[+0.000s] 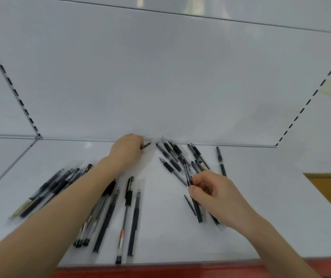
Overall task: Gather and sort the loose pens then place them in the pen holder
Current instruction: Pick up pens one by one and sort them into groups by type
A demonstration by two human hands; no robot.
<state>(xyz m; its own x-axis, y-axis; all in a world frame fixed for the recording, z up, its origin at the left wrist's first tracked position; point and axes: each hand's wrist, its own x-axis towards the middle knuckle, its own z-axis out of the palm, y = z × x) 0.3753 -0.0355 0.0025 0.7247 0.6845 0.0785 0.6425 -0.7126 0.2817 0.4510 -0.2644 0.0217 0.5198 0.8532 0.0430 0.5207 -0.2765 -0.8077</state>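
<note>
Head view: my left hand [127,151] reaches to the back of the white shelf [176,239], just left of the frame's middle. Its fingers are curled down and mostly hidden behind the knuckles, closed on one end of a pen [145,145] whose black tip pokes out to the right.

My right hand [215,194] sits right of centre, lower down. Thumb and fingers [197,180] are bent and pinch a bunch [199,211] of dark pens. Their ends stick out above and below the grip (how many I hold, I cannot tell).

Just above that hand a fan [170,155] of loose pens lies against the back panel [160,87], crossing one another. A lone pen [220,161] lies apart to their right.

At lower left a pile [46,189] of pens lies slanted, partly under my left forearm. In the lower middle more pens [129,213] lie nearly side by side, pointing toward the front edge. Some look to be in clear sleeves.

A red strip [160,270] runs along the shelf front at the bottom. Slotted uprights [10,81] run up both sides.
</note>
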